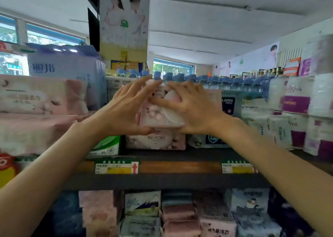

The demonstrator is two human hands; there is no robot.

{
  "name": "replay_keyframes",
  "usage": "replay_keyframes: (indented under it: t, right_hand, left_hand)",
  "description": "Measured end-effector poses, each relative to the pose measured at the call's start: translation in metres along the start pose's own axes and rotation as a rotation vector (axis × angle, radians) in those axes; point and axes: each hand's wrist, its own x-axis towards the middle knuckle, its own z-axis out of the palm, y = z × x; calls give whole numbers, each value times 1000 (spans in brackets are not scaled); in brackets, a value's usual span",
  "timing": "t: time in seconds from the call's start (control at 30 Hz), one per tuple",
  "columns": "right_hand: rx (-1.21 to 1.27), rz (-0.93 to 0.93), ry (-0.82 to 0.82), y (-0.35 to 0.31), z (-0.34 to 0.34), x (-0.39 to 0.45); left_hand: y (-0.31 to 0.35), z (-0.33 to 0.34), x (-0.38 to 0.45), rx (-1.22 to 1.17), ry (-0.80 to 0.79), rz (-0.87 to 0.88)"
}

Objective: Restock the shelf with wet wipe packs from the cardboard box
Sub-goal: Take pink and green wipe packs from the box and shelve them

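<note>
Both hands clasp a pink wet wipe pack [160,110] on top of another pack [156,139] on the shelf [162,181]. Left hand [124,108] and right hand [191,107] grip with fingers spread.

The single view comes from a wide-angle camera on the person's head, facing straight ahead at the upper shelf [167,181] from close range, with both forearms reaching in from the near bottom corners and the left hand [124,108] and right hand [191,107] meeting at the frame's centre. It is level enough to take in the ceiling [216,11] across the top and a lower tier of goods along the near bottom edge, and straight lines bow toward the edges. With only one camera, no part of the scene is shared between views.
</note>
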Motion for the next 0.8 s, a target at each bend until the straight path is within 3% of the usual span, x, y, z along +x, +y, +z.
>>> replay_keyframes:
  t: [0.13, 0.23, 0.4, 0.57, 0.8]
  right_hand:
    - [40, -107, 19, -28, 14, -4]
    - [51, -130, 33, -46, 23, -2]
    - [86, -173, -108, -47, 24, 4]
    - [539, 176, -368, -8, 7, 0]
    - [663, 329, -556, 16, 13, -40]
  left_hand:
    - [-7, 7, -17, 34, -221, -83]
    - [-10, 6, -22, 206, -377, -152]
    - [-14, 8, -19, 254, -428, -196]
    - [-16, 8, -5, 252, -646, -270]
    - [8, 10, 13, 17, -693, -198]
